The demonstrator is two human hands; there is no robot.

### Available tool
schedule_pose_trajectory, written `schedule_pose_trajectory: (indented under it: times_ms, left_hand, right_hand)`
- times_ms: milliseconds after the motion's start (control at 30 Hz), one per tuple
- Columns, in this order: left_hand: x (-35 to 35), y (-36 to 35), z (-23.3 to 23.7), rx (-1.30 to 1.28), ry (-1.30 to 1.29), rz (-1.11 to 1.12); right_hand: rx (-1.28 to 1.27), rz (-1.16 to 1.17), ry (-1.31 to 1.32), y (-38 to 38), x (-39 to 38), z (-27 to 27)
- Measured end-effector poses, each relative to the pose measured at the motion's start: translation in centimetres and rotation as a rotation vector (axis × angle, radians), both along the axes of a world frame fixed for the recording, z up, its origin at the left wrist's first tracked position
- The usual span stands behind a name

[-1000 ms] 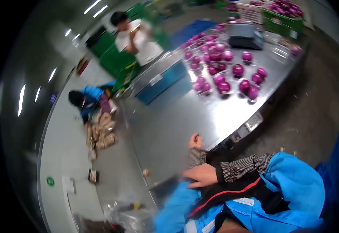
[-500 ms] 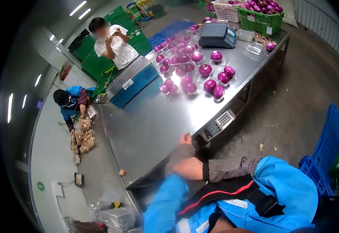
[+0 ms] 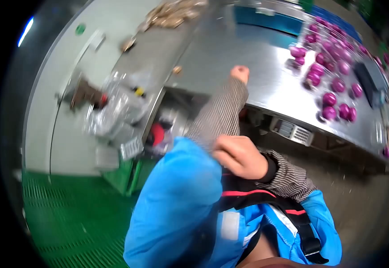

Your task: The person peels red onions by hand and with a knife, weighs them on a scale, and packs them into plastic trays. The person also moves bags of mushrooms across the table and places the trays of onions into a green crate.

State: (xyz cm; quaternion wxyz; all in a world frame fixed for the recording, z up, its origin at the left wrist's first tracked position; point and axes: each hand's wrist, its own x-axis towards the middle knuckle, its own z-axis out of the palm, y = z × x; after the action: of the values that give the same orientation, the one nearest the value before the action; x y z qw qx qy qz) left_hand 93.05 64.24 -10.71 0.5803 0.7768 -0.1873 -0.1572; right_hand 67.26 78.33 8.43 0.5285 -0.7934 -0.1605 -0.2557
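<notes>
A blue sleeve (image 3: 176, 187), seemingly gripped by the right hand (image 3: 241, 156), is half on; the left hand (image 3: 240, 73) is fisted. Pulling wristward is called for.

Fine black-and-white checked sleeves (image 3: 221, 116) cover both arms, the right one ending in a dark cuff (image 3: 271, 169). A bright blue jacket (image 3: 176, 201) goes over them, with a black strap (image 3: 243, 201) edged in red.

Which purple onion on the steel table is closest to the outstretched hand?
The leftmost onion of the cluster, at its edge nearest the left hand; the other onions all lie farther right along the table.
</notes>
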Motion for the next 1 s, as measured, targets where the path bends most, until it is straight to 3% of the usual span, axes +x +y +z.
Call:
schedule_pose_trajectory:
  times_ms: [67, 167, 233, 300, 333, 433, 500, 567, 633, 700, 767, 833, 900, 1000]
  left_hand:
    - [5.2, 3.6, 4.6, -0.292, 0.604, 0.299]
    - [8.9, 9.4, 4.6, -0.500, 0.547, 0.075]
    - [7.8, 14.7, 5.9, -0.450, 0.454, -0.023]
    - [9.3, 21.0, 4.9, -0.457, 0.220, -0.183]
    - [9.8, 24.5, 5.9, -0.362, 0.021, -0.105]
    - [13.6, 35.2, 9.5, -0.034, -0.618, 0.136]
    - [16.9, 40.9, 10.3, 0.297, -0.887, 0.325]
    - [19.7, 44.4, 10.1, 0.465, -0.977, 0.402]
    - [21.4, 46.7, 9.6, 0.691, -0.888, 0.383]
    - [22.6, 48.5, 8.1, 0.845, -0.853, 0.302]
    - [22.7, 48.5, 7.7, 0.864, -0.893, 0.306]
    - [22.5, 48.2, 7.9, 0.864, -0.899, 0.330]
    - [22.6, 47.8, 7.6, 0.874, -0.901, 0.348]
    - [22.9, 48.1, 7.3, 0.906, -0.875, 0.347]
  right_hand:
    - [0.091, 0.145, 0.133, 1.2, 1.4, -1.0]
    - [0.076, 0.274, 0.211, 3.6, 6.2, -2.3]
    - [0.012, 0.256, 0.210, 4.7, 10.7, -4.0]
    - [0.130, 0.170, 0.470, 5.6, 16.0, -5.8]
    - [0.141, 0.094, 0.383, 6.1, 19.3, -7.5]
    - [-0.079, -0.035, 0.473, 6.8, 29.7, -11.2]
    - [-0.187, -0.017, 0.374, 7.9, 37.1, -13.8]
    - [-0.338, -0.053, 0.430, 10.0, 43.8, -15.0]
    - [-0.450, -0.082, 0.355, 12.7, 50.4, -18.5]
    - [-0.565, -0.048, 0.451, 15.7, 56.7, -20.8]
    - [-0.670, -0.010, 0.480, 18.1, 60.3, -20.0]
    - [-0.701, -0.072, 0.224, 19.4, 62.9, -21.8]
    - [-0.741, -0.116, 0.301, 20.0, 65.7, -23.9]
    - [-0.851, 0.033, 0.305, 19.1, 67.2, -24.9]
